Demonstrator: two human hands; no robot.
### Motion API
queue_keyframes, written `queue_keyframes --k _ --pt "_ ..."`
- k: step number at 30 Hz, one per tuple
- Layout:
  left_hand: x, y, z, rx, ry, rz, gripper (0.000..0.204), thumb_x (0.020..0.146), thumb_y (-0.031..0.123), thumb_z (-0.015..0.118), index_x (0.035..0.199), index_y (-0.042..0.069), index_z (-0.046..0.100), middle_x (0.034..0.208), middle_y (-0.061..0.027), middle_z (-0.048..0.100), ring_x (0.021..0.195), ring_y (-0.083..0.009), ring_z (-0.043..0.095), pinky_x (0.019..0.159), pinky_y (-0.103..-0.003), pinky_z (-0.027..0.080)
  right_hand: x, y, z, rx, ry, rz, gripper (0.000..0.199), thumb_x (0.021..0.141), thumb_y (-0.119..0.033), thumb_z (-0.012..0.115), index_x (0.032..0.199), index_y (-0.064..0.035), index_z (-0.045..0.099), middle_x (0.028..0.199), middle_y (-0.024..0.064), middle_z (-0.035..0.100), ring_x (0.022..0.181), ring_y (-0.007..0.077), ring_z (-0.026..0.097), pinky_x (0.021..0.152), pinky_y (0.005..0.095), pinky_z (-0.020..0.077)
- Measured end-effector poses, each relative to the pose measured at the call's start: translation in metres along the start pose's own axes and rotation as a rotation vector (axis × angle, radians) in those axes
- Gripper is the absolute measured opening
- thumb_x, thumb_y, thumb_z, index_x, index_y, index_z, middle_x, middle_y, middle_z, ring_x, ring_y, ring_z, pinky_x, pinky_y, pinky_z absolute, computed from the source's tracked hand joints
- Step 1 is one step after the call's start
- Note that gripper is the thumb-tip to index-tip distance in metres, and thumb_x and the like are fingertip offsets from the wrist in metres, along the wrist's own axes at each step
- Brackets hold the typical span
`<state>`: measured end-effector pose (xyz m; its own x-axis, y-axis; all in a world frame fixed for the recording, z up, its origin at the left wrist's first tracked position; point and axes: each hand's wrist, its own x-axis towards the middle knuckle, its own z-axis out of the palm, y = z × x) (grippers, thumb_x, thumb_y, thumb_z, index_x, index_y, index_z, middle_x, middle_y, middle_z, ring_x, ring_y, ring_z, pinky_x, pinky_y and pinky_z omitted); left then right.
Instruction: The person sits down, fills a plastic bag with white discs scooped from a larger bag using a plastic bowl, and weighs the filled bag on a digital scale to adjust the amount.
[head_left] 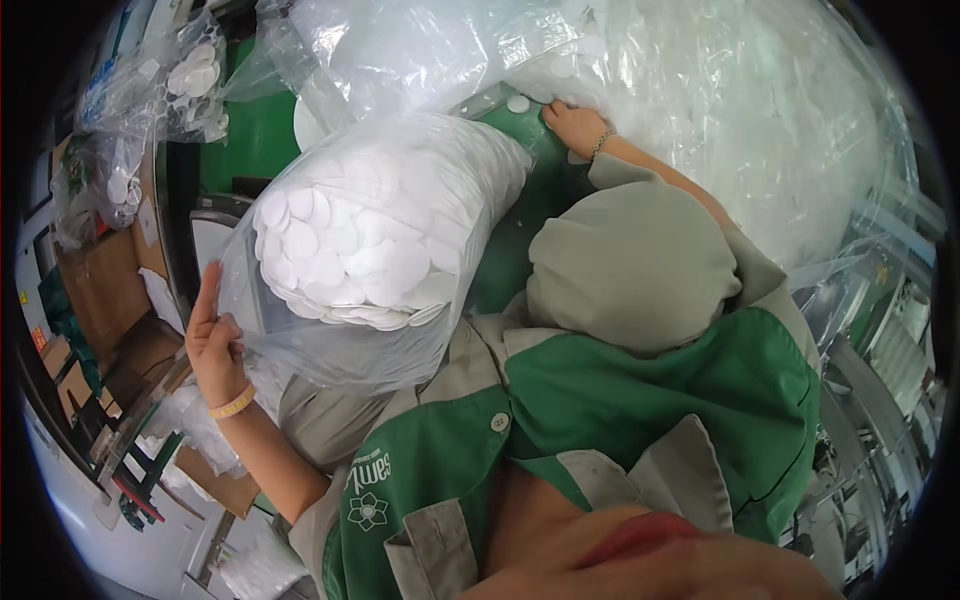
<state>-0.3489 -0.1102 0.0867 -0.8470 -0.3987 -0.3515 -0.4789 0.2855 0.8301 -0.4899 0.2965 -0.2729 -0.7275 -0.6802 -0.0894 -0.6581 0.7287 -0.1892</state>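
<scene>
A clear plastic bag (385, 350) filled with flat white discs (345, 235) lies tilted in front of me, its mouth toward my lower left. My left hand (212, 335) is at the bag's left edge, with the index finger stretched out and the other fingers curled on the thin film. Farther off, my right hand (578, 128) reaches to the green work surface (517, 225), next to a single white disc (517, 103). Its fingers are bent and close together; what they hold, if anything, is hidden.
Large clear bags (720, 90) bulge across the far side and right. More bagged white discs (195, 72) hang at the far left. Cardboard boxes (105, 290) stand on the left, and metal racking (870, 400) runs along the right.
</scene>
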Motion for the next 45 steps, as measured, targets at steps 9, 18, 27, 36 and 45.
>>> queue_keyframes --k 9,18,27,36,45 --pt "-0.002 0.007 0.005 -0.011 -0.055 0.047 0.061 0.063 0.000 0.045 0.124 -0.005 0.039 0.126 -0.0099 0.046 0.045 0.0023 0.032 0.039 -0.012 0.028 0.009 0.001 -0.021 0.116 -0.239 -0.145 0.023 0.077 -0.010 0.045 0.100 -0.0125 0.046 0.097 0.0128 0.048 0.079 0.0295 0.059 0.066 0.0382 0.0475" --pt "0.005 0.012 0.008 0.008 -0.066 0.052 0.063 0.063 0.000 0.044 0.126 -0.005 0.036 0.132 -0.0128 0.038 0.044 0.0017 0.031 0.039 -0.012 0.027 0.052 -0.018 -0.009 0.417 -0.165 0.225 0.039 0.073 -0.005 0.048 0.112 -0.0042 0.044 0.096 0.0197 0.058 0.087 0.0340 0.057 0.075 0.0416 0.0450" --pt "0.002 0.021 0.014 0.094 -0.070 0.069 0.060 0.068 0.000 0.042 0.127 -0.001 0.037 0.134 -0.0100 0.036 0.049 0.0018 0.031 0.044 -0.013 0.027 0.058 -0.021 -0.005 0.397 -0.214 0.188 0.018 0.075 -0.013 0.050 0.092 -0.0048 0.051 0.089 0.0199 0.059 0.084 0.0331 0.058 0.072 0.0426 0.0448" --pt "-0.006 0.012 0.002 0.207 -0.178 0.268 0.040 0.073 0.002 0.049 0.113 0.003 0.055 0.123 -0.0106 0.048 0.065 -0.0049 0.047 0.056 -0.017 0.037 0.027 -0.056 -0.307 1.231 0.234 0.093 0.026 0.074 -0.025 0.065 0.091 -0.0076 0.054 0.081 -0.0013 0.056 0.059 0.0123 0.054 0.045 0.0230 0.0413" --pt "0.022 -0.006 0.003 0.545 0.045 0.578 0.022 0.076 0.019 0.062 0.092 0.004 0.063 0.099 -0.0100 0.059 0.063 -0.0120 0.048 0.059 -0.029 0.040 0.061 -0.144 -0.336 0.090 0.616 -0.360 0.042 0.070 -0.041 0.065 0.093 -0.0068 0.055 0.085 0.0118 0.060 0.070 0.0265 0.058 0.057 0.0344 0.0452"
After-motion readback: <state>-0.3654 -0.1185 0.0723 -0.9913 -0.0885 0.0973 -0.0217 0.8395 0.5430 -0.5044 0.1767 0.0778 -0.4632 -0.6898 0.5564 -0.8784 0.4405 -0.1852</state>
